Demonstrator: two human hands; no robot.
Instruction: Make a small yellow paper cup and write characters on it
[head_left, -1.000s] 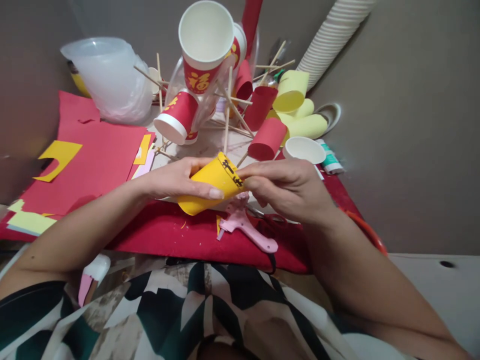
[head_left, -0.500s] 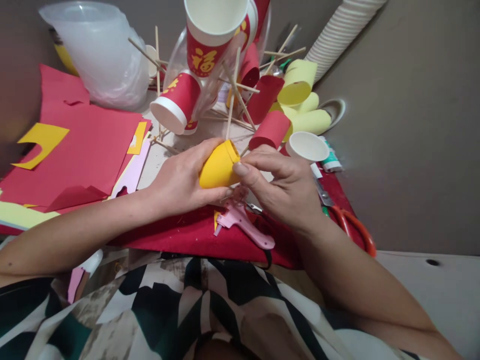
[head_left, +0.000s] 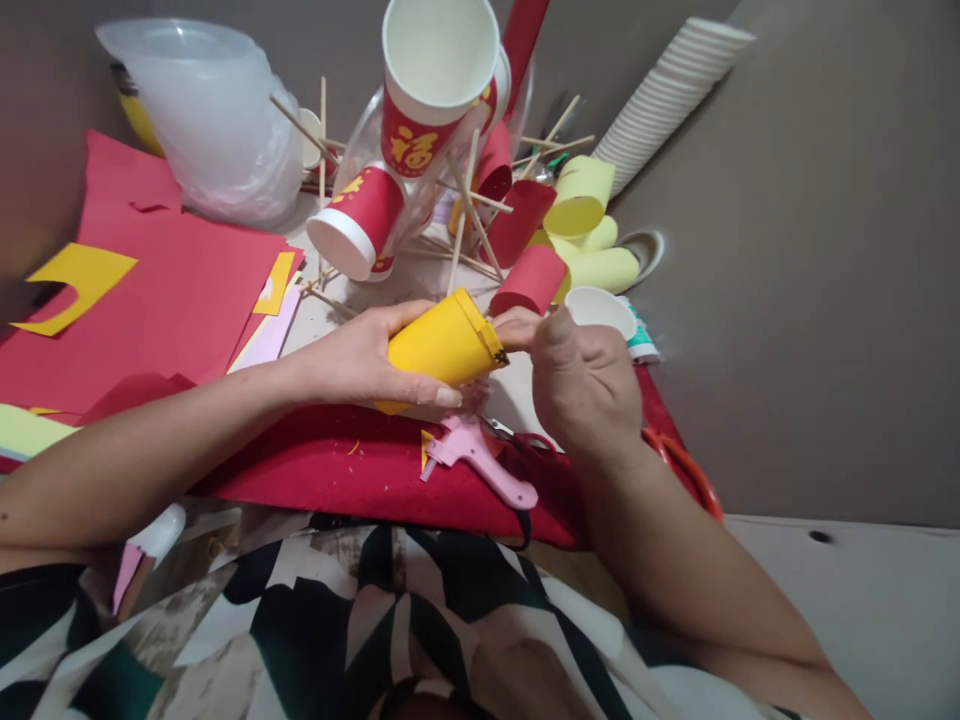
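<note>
My left hand [head_left: 352, 355] is wrapped round a yellow paper-covered cup [head_left: 442, 342], held on its side above the red cloth [head_left: 330, 465], rim pointing right. My right hand [head_left: 581, 385] is closed at the cup's rim, its fingertips pinching the edge where a small black mark shows. Just below the cup lies a pink glue gun [head_left: 480, 455], with scissors [head_left: 679, 465] partly hidden under my right wrist.
Behind the cup stands a structure of red printed cups [head_left: 427, 110] and wooden sticks [head_left: 465, 205], with red and pale yellow paper tubes [head_left: 581, 195]. Red paper sheets [head_left: 150, 290] lie left, a plastic bag [head_left: 210, 120] behind them. A white cup stack [head_left: 667, 85] leans at right.
The cup has been turned in my hands so its side faces up again. My right hand has rolled over, back of the hand now upward, still at the rim.
</note>
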